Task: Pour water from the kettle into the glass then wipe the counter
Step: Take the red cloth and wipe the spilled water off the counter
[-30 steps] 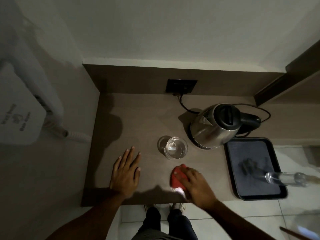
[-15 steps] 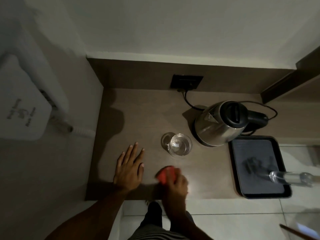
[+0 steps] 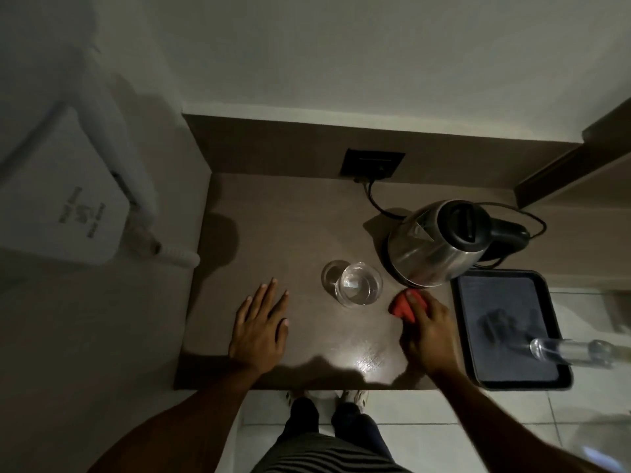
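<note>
A steel kettle [image 3: 433, 247] with a black lid stands upright on the brown counter [image 3: 290, 227], right of centre. Just left of it is a clear glass [image 3: 358, 288] with water in it. My right hand [image 3: 430, 332] presses a red cloth [image 3: 401, 307] flat on the counter, just in front of the kettle and right of the glass. Only the cloth's left part shows past my fingers. My left hand [image 3: 261, 331] lies flat on the counter with fingers spread, left of the glass, holding nothing.
A black tray [image 3: 505, 291] sits at the counter's right end with a clear bottle [image 3: 570, 351] lying across its right side. The kettle's cord [image 3: 374, 199] runs to a wall socket [image 3: 374, 163] at the back. A white wall unit [image 3: 61, 206] hangs at the left. A wet sheen marks the front edge.
My right hand slid the red cloth from the front middle of the counter to the right and back, up beside the kettle. My left hand stayed flat in place.
</note>
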